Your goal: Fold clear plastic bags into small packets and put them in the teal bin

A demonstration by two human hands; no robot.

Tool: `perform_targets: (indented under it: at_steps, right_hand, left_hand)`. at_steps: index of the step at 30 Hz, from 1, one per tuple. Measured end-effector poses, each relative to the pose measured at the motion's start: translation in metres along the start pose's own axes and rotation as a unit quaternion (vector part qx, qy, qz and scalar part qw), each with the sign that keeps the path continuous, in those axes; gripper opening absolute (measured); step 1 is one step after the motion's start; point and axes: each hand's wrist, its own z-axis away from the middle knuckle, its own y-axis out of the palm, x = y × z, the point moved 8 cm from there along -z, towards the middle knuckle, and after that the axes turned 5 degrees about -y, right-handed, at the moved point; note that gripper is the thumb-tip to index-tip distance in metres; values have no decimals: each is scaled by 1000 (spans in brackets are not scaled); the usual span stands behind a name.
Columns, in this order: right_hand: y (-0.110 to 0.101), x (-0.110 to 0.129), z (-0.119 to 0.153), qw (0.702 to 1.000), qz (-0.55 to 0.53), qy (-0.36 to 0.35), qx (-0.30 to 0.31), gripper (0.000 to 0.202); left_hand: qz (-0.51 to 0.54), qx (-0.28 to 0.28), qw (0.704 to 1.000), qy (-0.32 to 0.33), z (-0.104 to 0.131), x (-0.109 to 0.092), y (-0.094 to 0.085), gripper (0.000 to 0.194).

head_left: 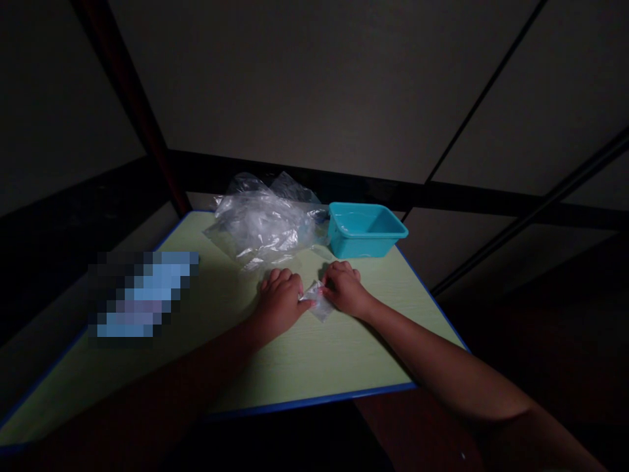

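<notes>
Between my two hands, just above or on the table, is a small clear plastic bag (322,308). My left hand (281,303) pinches its left edge, thumb stretched along it and the other fingers curled. From the other side my right hand (344,288) grips the bag's upper right edge with bent fingers. Whether anything is inside the bag I cannot tell. Beyond my hands lies a loose heap of clear plastic bags (268,223), crumpled and shiny. A turquoise plastic basket (366,246) stands to the right of the heap, behind my right hand.
The pale green table (304,367) has a blue edge. On its left side a blurred-out bluish patch (152,288) hides some object. Behind the table rises a pale wall (295,98) with a dark band. The scene is dimly lit.
</notes>
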Motion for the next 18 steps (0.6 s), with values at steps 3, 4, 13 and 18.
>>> perform_targets:
  at_steps: [3,4,13,18]
  right_hand:
    - [0,1,0,1000,-30,-3,-7,6]
    - [-1,1,1,999,-45,-6,-12,7]
    - [-9,-3,4,954,-290,-34,-72,20]
    - [-14,-6,5,902,-415,-16,-118,31]
  left_hand:
    - [0,1,1000,1,0,0,-1,23]
    - [-1,0,1000,2,1,0,-1,23]
    - [113,-37,993,29,-5,-1,-6,19]
    - [430,56,901,-5,-12,2,5,23]
